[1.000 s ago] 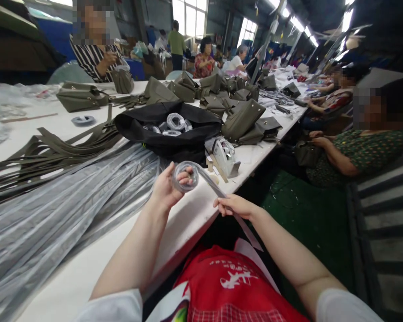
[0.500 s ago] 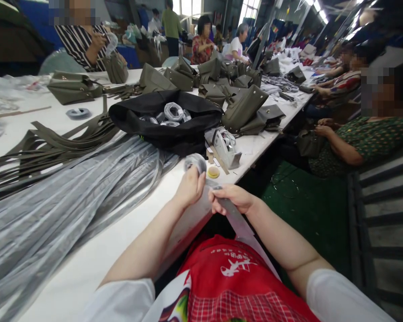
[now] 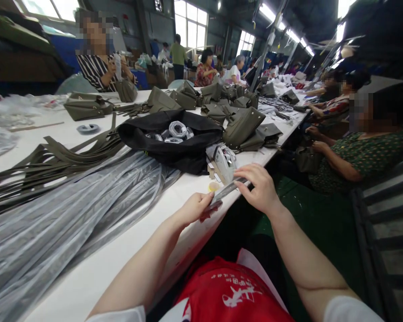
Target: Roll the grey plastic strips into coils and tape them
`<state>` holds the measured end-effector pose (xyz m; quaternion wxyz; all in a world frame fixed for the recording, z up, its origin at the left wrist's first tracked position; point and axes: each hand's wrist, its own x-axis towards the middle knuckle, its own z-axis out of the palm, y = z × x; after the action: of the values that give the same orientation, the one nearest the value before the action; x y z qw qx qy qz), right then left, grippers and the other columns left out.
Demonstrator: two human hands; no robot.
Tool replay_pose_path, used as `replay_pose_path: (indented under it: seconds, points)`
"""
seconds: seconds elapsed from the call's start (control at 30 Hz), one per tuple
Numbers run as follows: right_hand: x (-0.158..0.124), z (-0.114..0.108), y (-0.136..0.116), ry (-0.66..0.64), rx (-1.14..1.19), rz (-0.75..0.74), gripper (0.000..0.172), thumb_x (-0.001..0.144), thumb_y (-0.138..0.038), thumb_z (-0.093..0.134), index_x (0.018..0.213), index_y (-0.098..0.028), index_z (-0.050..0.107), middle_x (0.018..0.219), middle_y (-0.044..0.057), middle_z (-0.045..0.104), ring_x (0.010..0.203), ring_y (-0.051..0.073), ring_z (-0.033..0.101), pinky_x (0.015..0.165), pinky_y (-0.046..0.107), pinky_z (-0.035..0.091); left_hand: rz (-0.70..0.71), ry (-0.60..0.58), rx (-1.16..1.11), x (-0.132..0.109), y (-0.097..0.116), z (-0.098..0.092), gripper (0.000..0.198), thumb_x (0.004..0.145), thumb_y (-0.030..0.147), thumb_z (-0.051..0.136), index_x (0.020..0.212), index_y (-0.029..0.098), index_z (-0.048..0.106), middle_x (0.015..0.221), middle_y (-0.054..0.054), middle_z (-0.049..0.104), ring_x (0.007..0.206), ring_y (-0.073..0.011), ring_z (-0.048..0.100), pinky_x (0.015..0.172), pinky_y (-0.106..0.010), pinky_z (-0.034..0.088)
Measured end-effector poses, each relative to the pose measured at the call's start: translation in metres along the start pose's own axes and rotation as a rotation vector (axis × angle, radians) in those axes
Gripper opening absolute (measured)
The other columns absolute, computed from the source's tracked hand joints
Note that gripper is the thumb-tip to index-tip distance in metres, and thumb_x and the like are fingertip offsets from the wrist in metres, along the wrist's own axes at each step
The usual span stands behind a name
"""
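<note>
Between my hands, over the table's front edge, is a grey plastic-wrapped strip (image 3: pixel 225 191). My left hand (image 3: pixel 196 208) pinches its near end between thumb and fingers. My right hand (image 3: pixel 258 185) grips the other end, to the right and a little higher. Just beyond the strip lies a yellow tape roll (image 3: pixel 214 186), beside a white open holder (image 3: pixel 225 160) with small things in it. Behind stands a black fabric bag (image 3: pixel 174 154) holding several wrapped coils (image 3: pixel 177 129).
Long grey wrapped strips (image 3: pixel 97 197) and olive straps (image 3: pixel 70 156) cover the left of the white table (image 3: pixel 134 250). Olive bags (image 3: pixel 243 127) are piled behind. A person in green (image 3: pixel 366 152) sits at the right; another in stripes (image 3: pixel 96 71) stands across the table.
My right hand has moved up and to the right, and my left hand lower. The coil that was in my left hand no longer shows as a coil. The view has tilted up.
</note>
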<state>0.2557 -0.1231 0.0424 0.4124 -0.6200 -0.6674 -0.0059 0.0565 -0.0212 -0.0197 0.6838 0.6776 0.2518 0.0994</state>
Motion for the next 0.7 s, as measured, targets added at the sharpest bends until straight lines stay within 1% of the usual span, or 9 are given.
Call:
replay_pose_path:
  seconds: [0.1,0.17,0.23,0.33,0.4,0.5,0.57,0.63,0.7]
  points:
    - [-0.008,0.021,0.010,-0.315,0.003,0.064,0.035,0.095,-0.043,0.044,0.096,-0.018,0.068,0.092,0.007,0.069,0.089,0.022,0.062,0.086,0.036,0.047,-0.018,-0.105,-0.346,-0.002,0.002,-0.002,0.062,0.086,0.068,0.038,0.069,0.013,0.063,0.031,0.008,0.034,0.030,-0.0078,0.033,0.045,-0.022,0.038]
    - [-0.021,0.042,0.011,-0.421,0.156,0.192,0.050,0.101,-0.044,0.027,0.083,-0.017,0.065,0.072,0.004,0.065,0.070,0.017,0.061,0.071,0.030,0.049,-0.036,-0.126,-0.524,-0.002,0.002,-0.004,0.064,0.085,0.069,0.041,0.070,0.012,0.064,0.029,0.010,0.030,0.028,-0.0062,0.029,0.053,-0.025,0.046]
    - [-0.035,0.064,0.006,-0.379,0.308,0.278,0.057,0.101,-0.047,0.018,0.081,-0.017,0.062,0.064,0.002,0.061,0.062,0.016,0.058,0.066,0.028,0.049,-0.043,-0.145,-0.660,-0.001,0.001,-0.004,0.064,0.086,0.068,0.041,0.073,0.011,0.066,0.031,0.011,0.029,0.028,-0.0051,0.027,0.058,-0.025,0.048]
    - [-0.047,0.086,-0.002,-0.255,0.439,0.274,0.050,0.098,-0.055,0.029,0.105,-0.016,0.058,0.083,0.006,0.066,0.078,0.019,0.062,0.076,0.032,0.051,-0.007,-0.138,-0.869,0.001,-0.001,-0.002,0.063,0.092,0.062,0.034,0.075,0.011,0.066,0.033,0.010,0.029,0.030,-0.0049,0.028,0.062,-0.022,0.048]
    - [-0.046,0.092,-0.005,-0.247,0.480,0.285,0.048,0.094,-0.057,0.041,0.114,-0.016,0.054,0.089,0.007,0.067,0.081,0.020,0.063,0.078,0.033,0.051,0.032,-0.115,-0.954,0.003,-0.003,-0.001,0.062,0.094,0.060,0.031,0.076,0.012,0.066,0.035,0.010,0.028,0.033,-0.0058,0.032,0.063,-0.022,0.047]
    - [-0.038,0.086,-0.003,-0.277,0.532,0.324,0.043,0.093,-0.053,0.047,0.112,-0.015,0.055,0.086,0.007,0.069,0.078,0.020,0.065,0.076,0.033,0.053,0.073,-0.030,-0.789,0.007,-0.005,-0.005,0.061,0.092,0.063,0.034,0.078,0.013,0.066,0.041,0.006,0.040,0.041,-0.0093,0.043,0.062,-0.025,0.047]
    - [-0.032,0.078,0.000,-0.323,0.504,0.284,0.040,0.092,-0.050,0.049,0.111,-0.016,0.057,0.098,0.009,0.069,0.091,0.022,0.064,0.084,0.034,0.050,0.166,0.146,-0.490,0.009,-0.007,-0.011,0.054,0.089,0.061,0.043,0.084,0.013,0.068,0.056,0.000,0.057,0.056,-0.0137,0.054,0.066,-0.028,0.047]
    - [-0.028,0.070,0.003,-0.429,0.431,0.240,0.037,0.092,-0.046,0.052,0.112,-0.016,0.058,0.106,0.009,0.067,0.100,0.024,0.061,0.091,0.036,0.047,0.291,0.292,-0.181,0.010,-0.008,-0.016,0.046,0.089,0.055,0.048,0.094,0.014,0.069,0.082,-0.005,0.068,0.078,-0.0179,0.061,0.076,-0.029,0.047]
    - [-0.026,0.067,0.006,-0.550,0.363,0.234,0.037,0.091,-0.045,0.054,0.111,-0.015,0.060,0.103,0.008,0.068,0.096,0.024,0.061,0.087,0.035,0.047,0.352,0.275,0.036,0.009,-0.008,-0.017,0.043,0.090,0.051,0.047,0.100,0.016,0.069,0.095,-0.007,0.069,0.085,-0.0187,0.061,0.078,-0.029,0.048]
